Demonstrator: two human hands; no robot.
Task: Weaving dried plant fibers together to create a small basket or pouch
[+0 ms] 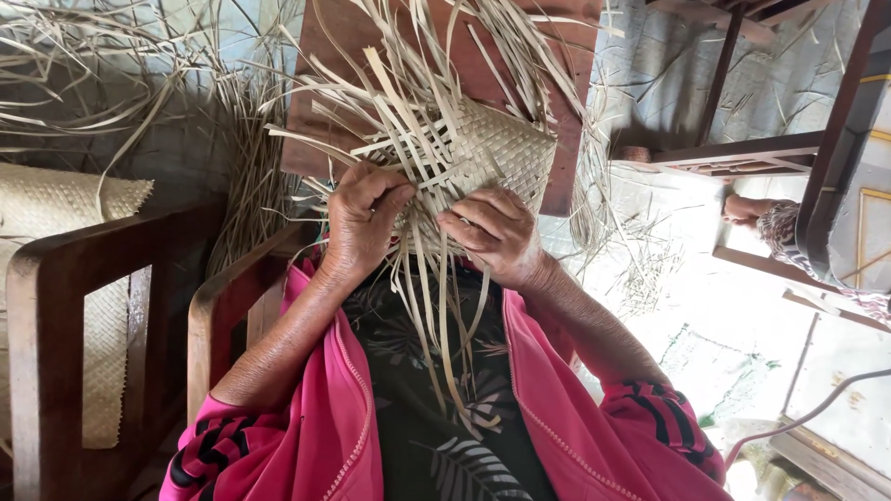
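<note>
A wooden chair (56,306) with broad arms fills the lower left, and a finished woven mat (46,209) lies draped over its far side; a red-brown board (566,121) sits beyond the hands, with heaps of loose dry strips (111,74) spread across the floor around it. At centre is the half-woven piece (492,153), a pale plaited panel held above the lap; its finished woven corner points up and to the right, while its long unwoven strands fan away to the upper left and hang down toward the body, so the long axis runs from near to far. The left hand (362,218) is curled closed, its grip pinching several strands at the panel's near edge; the right hand (497,232) lies just beside it, fingers bent and pressing strands against the weave. Pink sleeves (316,436) frame a dark leaf-print garment.
</note>
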